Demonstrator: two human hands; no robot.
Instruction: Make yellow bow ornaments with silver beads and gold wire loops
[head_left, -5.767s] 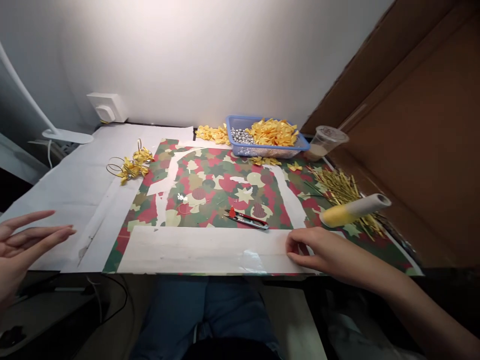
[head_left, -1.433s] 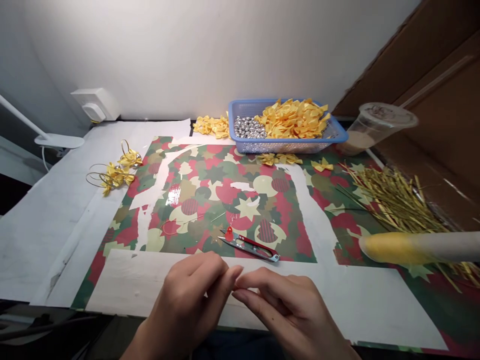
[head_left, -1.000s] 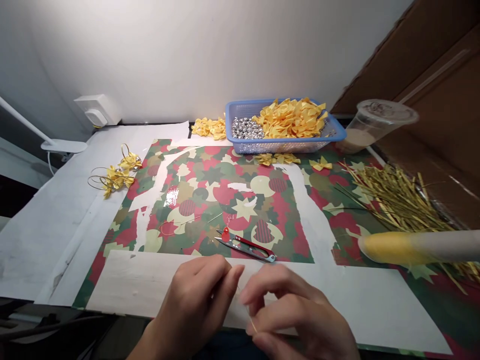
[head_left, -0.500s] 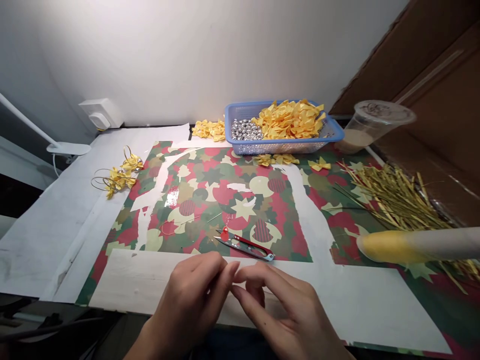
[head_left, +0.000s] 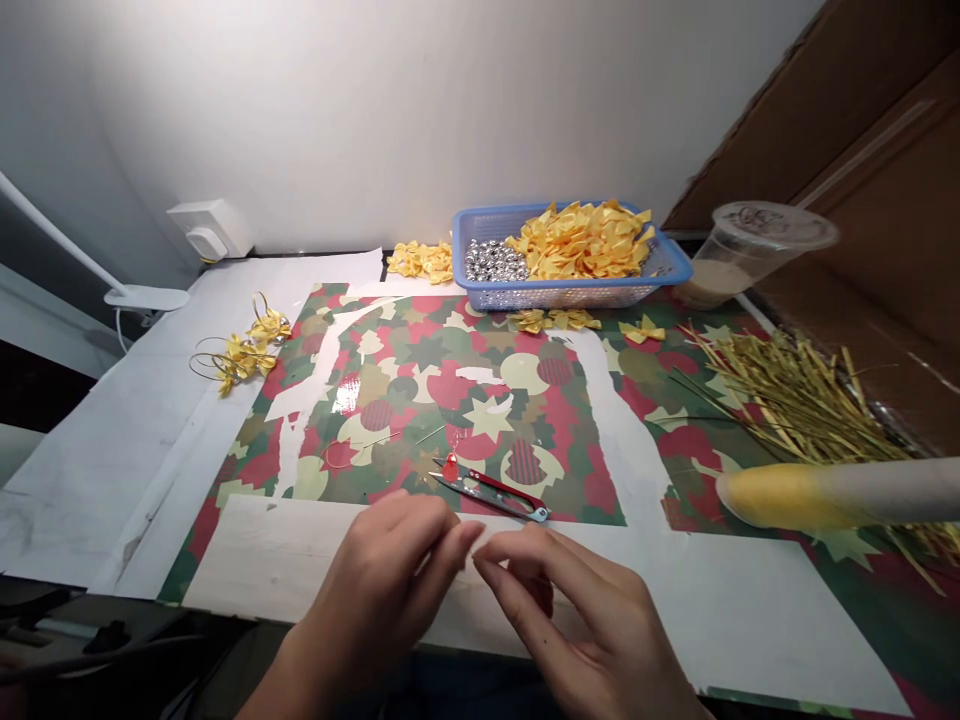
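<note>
well, the left hand (head_left: 382,590) and the right hand (head_left: 562,615) meet low over a white sheet (head_left: 720,610), their fingertips (head_left: 463,535) almost touching near the middle of the bench's near edge. both hands are curled into a light pinch, but anything between them is too thin to make out, so i can't tell whether they're grasping something. just beyond them, thread snips (head_left: 480,490) lie flat on printed paper (head_left: 525,400), close to the fingers but apart from them. their long axis runs from upper left to lower right, with the red-tipped end to the left. along the far edge sits a blue plastic basket (head_left: 459,240) of yellow ribbon bows and silver beads. gold twist ties (head_left: 787,400) lie toward the right edge.
</note>
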